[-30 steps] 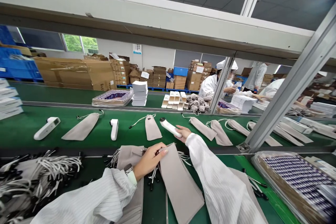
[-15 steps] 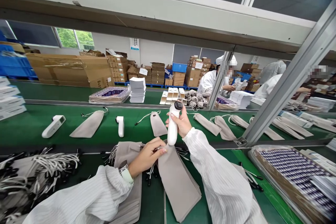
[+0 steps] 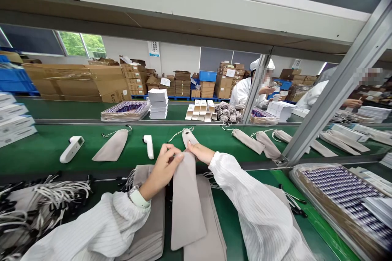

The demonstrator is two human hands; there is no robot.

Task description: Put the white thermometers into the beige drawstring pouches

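My left hand (image 3: pixel 163 167) and my right hand (image 3: pixel 198 151) both pinch the top edge of a long grey drawstring pouch (image 3: pixel 186 200), which they hold upright over stacks of flat grey pouches (image 3: pixel 151 224) at the near edge. No white device shows in either hand. On the green conveyor belt (image 3: pixel 43 153) behind lie two white handheld devices (image 3: pixel 72 149) (image 3: pixel 148 146). An empty pouch (image 3: pixel 112 151) lies between them, and another pouch (image 3: pixel 186 135) lies just beyond my fingers.
More filled pouches (image 3: pixel 246 140) trail off to the right on the belt. A slanted metal post (image 3: pixel 333 89) crosses on the right above a tray of purple items (image 3: pixel 343 195). A heap of white cords (image 3: pixel 39 195) lies at the left. Workers in white (image 3: pixel 246 91) stand across the line.
My right hand lifted a white device off the belt and stood it at the pouch mouth. Now the device is out of sight, and both hands hold the raised pouch's top.
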